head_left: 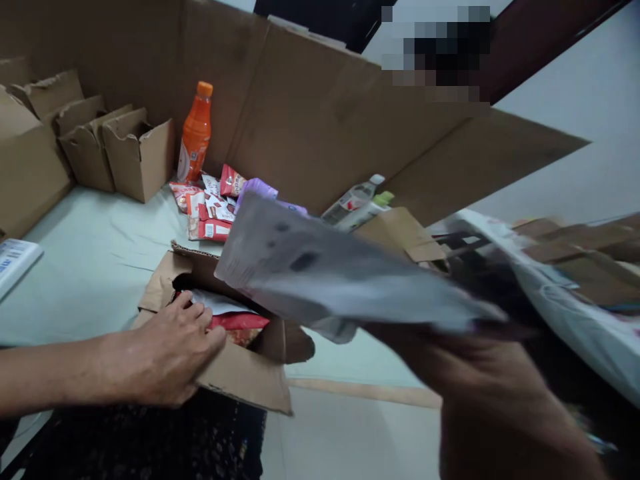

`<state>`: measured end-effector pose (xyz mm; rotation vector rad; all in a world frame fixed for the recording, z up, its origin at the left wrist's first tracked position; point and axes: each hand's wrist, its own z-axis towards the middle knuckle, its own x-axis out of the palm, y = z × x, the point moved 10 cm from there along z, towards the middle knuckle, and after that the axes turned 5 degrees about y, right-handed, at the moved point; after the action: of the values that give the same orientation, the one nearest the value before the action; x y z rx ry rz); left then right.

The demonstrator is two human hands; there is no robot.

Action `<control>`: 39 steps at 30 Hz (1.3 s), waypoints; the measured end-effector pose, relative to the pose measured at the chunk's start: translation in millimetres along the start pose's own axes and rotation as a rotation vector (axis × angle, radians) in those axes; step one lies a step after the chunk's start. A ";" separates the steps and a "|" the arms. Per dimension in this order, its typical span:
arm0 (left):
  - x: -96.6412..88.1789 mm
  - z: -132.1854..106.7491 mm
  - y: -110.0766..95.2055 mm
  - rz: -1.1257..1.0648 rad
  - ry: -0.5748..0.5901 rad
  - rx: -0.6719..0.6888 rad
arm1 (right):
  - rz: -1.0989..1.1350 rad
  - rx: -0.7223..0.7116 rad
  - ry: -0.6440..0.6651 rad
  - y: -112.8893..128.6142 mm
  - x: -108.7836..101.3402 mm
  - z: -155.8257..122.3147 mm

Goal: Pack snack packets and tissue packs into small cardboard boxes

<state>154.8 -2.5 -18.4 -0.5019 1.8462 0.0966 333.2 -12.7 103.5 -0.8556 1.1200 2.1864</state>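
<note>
My left hand (pixel 173 350) rests on the near flap of a small open cardboard box (pixel 240 377) at the table's front edge, fingers curled over the rim. Inside the box lie a red packet (pixel 239 321) and a white one. My right hand (pixel 450 373) is smeared by motion at the lower right and carries a flat grey plastic pouch (pixel 325 270) over the box. How its fingers grip the pouch is blurred.
An orange drink bottle (pixel 195 132) stands at the back by a tall cardboard wall (pixel 320 113). Red and white snack packets (pixel 210 207) and two clear bottles (pixel 357 200) lie near it. Several empty small boxes (pixel 120 150) sit at the far left. Blurred bags lie right.
</note>
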 end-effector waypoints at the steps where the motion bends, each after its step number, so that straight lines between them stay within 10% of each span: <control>1: 0.7 -0.3 -0.2 0.012 0.000 -0.007 | -0.012 -0.026 0.130 15.4 16.5 1.8; 4: 1.5 -1.6 0.1 0.018 -0.033 -0.026 | -0.078 -0.027 0.502 36.7 76.0 17.6; 10: -0.6 -4.3 0.6 0.037 -0.139 -0.009 | -0.432 0.192 0.809 -10.6 150.0 43.5; 19: 0.4 -4.7 2.2 0.004 -0.143 0.026 | -0.566 0.014 0.596 39.8 124.4 46.1; 34: -2.0 -3.7 0.9 0.075 -0.079 0.017 | -0.671 0.026 1.074 -8.7 197.8 47.3; 39: -1.5 -6.0 0.0 0.062 -0.124 0.038 | -0.655 -0.006 0.944 1.2 186.7 46.7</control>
<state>149.8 -4.0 -15.0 -0.4038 1.7396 0.1318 196.2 57.6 -11.9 -2.0207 0.9792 1.2202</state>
